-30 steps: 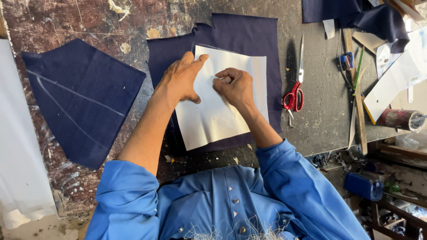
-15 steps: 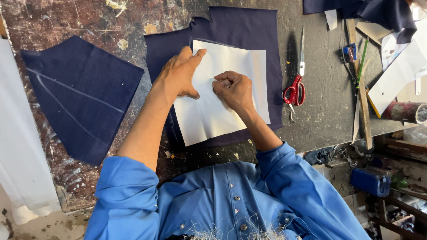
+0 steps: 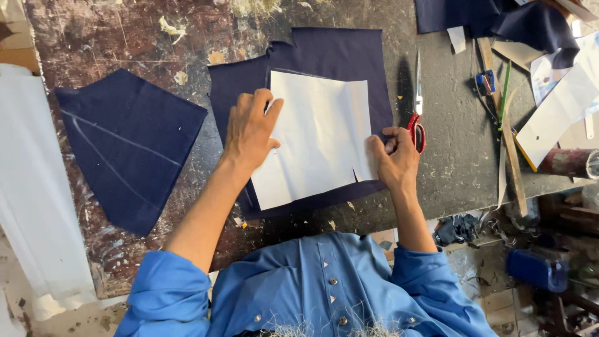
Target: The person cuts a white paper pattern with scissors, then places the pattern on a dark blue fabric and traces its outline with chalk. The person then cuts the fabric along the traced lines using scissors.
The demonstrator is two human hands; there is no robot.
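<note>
A white paper pattern [image 3: 318,137] lies on a dark navy fabric piece [image 3: 337,56] in the middle of the worn workbench [image 3: 143,43]. My left hand [image 3: 249,128] presses flat on the paper's left edge, holding nothing. At the paper's right edge, my right hand [image 3: 393,159] has its fingers curled around a small pale piece that looks like chalk. It sits just left of the red-handled scissors [image 3: 416,109], which lie blades away from me.
A second navy piece [image 3: 128,146] with pale chalk lines lies to the left, beside white cloth [image 3: 31,187] over the bench's left edge. Wooden rulers [image 3: 508,156], pencils, paper pieces, more navy cloth [image 3: 499,15] and a roll [image 3: 571,163] crowd the right side.
My right hand has slid from the middle of the paper to its right edge, next to the scissors. My left hand has stayed pressed on the paper.
</note>
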